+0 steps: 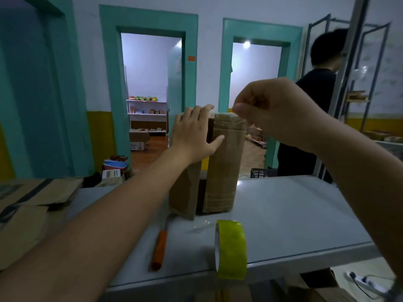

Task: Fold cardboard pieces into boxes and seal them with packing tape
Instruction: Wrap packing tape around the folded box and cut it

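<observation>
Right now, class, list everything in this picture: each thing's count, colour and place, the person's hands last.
Box: one, brown, upright mid-table.
Tape roll: one, yellow-green, on edge at the table's near rim.
Cutter: one, orange handle, lying left of the roll.
Flat cardboard: several, brown, far left.
Table: one, pale grey, in front.
Crate: one, dark, behind the table.
Person: one, black clothes, back right.
Left hand: flat on the box's side.
Right hand: pinches tape strip at box top.

Upright cardboard box (222, 166) blocking the middle of the table (294, 214), left hand (194, 136) flat against its left side, right hand (272, 114) pinching the tape end (236, 121) at its top, tape roll (232, 249) and orange-handled cutter (160, 247) near the front edge, flat cardboard (37, 192) filling the left, bare surface open on the right
</observation>
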A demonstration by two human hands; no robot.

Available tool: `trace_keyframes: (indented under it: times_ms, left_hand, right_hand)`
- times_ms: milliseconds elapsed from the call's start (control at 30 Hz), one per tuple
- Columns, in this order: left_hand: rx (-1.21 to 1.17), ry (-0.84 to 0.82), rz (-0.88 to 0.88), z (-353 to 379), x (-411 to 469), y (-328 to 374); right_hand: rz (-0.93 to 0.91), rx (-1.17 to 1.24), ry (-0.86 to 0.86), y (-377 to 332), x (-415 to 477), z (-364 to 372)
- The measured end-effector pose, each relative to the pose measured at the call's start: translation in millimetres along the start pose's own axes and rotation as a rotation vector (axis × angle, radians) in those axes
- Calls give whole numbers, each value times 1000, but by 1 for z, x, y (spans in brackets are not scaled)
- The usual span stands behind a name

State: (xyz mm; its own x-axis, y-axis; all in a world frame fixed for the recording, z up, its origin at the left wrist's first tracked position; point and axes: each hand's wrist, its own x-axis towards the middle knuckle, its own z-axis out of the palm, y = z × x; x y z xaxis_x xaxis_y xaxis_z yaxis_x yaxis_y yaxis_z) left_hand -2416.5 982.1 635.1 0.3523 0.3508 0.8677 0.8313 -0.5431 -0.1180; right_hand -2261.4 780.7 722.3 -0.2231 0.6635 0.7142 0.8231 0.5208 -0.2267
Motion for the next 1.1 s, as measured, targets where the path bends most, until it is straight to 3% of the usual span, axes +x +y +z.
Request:
trace_keyframes:
  times_ms: [100, 200, 400, 600, 800, 1033, 1100]
  left_hand:
    - [160, -12, 212, -4, 11, -16]
    - [253, -135, 350, -12, 30, -28]
    - [12, -461, 202, -30, 54, -48]
    - [-19, -444, 275, -38, 53, -50]
    - [182, -321, 417, -27, 50, -60]
    - [-66, -608, 334, -38, 56, -64]
    - [-42, -607, 299, -39, 55, -61]
  right_hand:
    - [-14, -2, -20, 2, 12, 8]
    - [-45, -43, -61, 1, 22, 15]
    - [-74, -20, -53, 2, 21, 18]
    - [-57, -25, -36, 8, 27, 23]
    - [-90, -53, -54, 11, 40, 33]
    - [-93, -59, -51, 22, 50, 38]
    - [-74, -49, -42, 26, 55, 46]
